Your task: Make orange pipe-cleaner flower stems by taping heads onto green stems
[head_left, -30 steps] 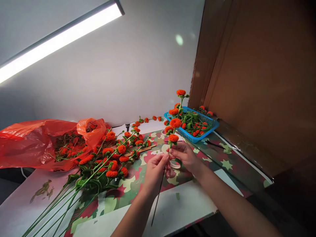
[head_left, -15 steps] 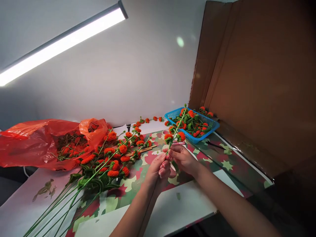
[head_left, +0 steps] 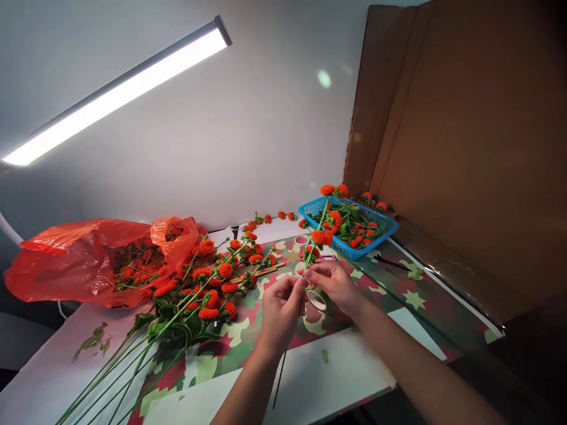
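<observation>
An artificial flower stem (head_left: 319,221) with fuzzy orange blossoms and green leaves stands upright between my hands, leaning slightly right. My left hand (head_left: 283,307) is closed round its lower part, thumb against the curled fingers. The thin dark wire end (head_left: 279,381) comes out below that hand. My right hand (head_left: 333,284) pinches the stem just under the lowest blossom, fingertips beside my left thumb. Beneath the right fingers shows a white-cored tape roll (head_left: 316,300); whether it hangs or lies on the table I cannot tell.
Finished-looking flower sprays (head_left: 208,289) lie to the left, beside a red plastic bag (head_left: 84,254) holding more. A blue basket (head_left: 354,252) of blossoms stands at the back right. Near it are another ring-shaped roll (head_left: 302,240) and black tweezers-like tool (head_left: 392,262). Cardboard (head_left: 465,147) walls the right.
The flower stem has turned in my hands, so its blossoms face differently. My left hand has rolled over, thumb now on top. The view has shifted slightly.
</observation>
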{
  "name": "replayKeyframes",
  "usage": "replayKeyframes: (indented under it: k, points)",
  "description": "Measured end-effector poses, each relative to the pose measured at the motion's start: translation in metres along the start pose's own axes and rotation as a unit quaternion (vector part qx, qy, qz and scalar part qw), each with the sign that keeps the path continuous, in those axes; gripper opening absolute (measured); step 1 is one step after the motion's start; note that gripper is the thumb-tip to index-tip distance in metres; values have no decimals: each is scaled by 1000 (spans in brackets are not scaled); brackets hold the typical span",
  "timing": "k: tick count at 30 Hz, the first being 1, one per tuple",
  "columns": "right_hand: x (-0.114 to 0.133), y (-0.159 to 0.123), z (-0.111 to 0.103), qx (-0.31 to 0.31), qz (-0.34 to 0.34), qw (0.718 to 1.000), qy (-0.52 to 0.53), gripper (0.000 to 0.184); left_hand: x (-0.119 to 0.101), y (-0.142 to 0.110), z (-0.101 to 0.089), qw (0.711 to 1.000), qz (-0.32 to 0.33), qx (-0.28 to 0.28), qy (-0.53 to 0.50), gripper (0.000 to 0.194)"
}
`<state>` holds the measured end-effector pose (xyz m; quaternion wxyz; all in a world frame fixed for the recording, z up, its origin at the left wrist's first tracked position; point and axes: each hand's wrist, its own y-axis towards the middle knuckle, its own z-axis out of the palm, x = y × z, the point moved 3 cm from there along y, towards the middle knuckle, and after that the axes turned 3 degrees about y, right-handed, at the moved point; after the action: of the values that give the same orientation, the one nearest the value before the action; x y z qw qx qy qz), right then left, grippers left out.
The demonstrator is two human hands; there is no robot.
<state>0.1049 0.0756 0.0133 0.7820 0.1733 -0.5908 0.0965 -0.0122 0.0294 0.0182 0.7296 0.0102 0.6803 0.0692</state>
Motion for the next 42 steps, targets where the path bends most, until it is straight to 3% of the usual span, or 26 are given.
replayKeyframes:
  k: [5, 10, 15, 20, 24, 30, 32, 34, 37, 39, 42]
  points:
    - [-3, -4, 10, 21, 36, 996, 82, 29, 5, 5, 2, 979, -77, 7, -190, 34]
    - [-8, -4, 11, 42, 60, 989, 131, 23, 7, 6, 6, 942, -157, 55, -290, 36]
    - [-5, -6, 12, 71, 90, 980, 160, 17, 10, 4, 7, 923, -182, 101, -323, 29]
    - [-1, -7, 10, -15, 98, 976, 192, 21, 14, 5, 7, 937, -169, 73, -298, 34]
    - [-1, -9, 13, -26, 74, 986, 146, 30, 16, 5, 7, 945, -156, 58, -282, 35]
    - [7, -14, 21, 26, 72, 986, 147, 28, 9, -1, 11, 901, -211, 127, -356, 33]
    - [9, -13, 19, 20, 63, 989, 131, 29, 8, -3, 12, 902, -232, 135, -337, 32]
    - [9, -12, 15, -7, 40, 994, 101, 27, 8, -4, 11, 939, -200, 98, -262, 31]
    - [7, -9, 6, -58, -12, 997, 50, 24, 1, -5, 4, 996, -54, -9, -67, 26]
    - [5, -8, 2, -78, -37, 996, 27, 23, -5, -7, 1, 997, 28, -52, 42, 20]
    - [5, -8, 2, -78, -50, 995, 27, 25, -8, -7, 1, 996, 49, -40, 63, 20]
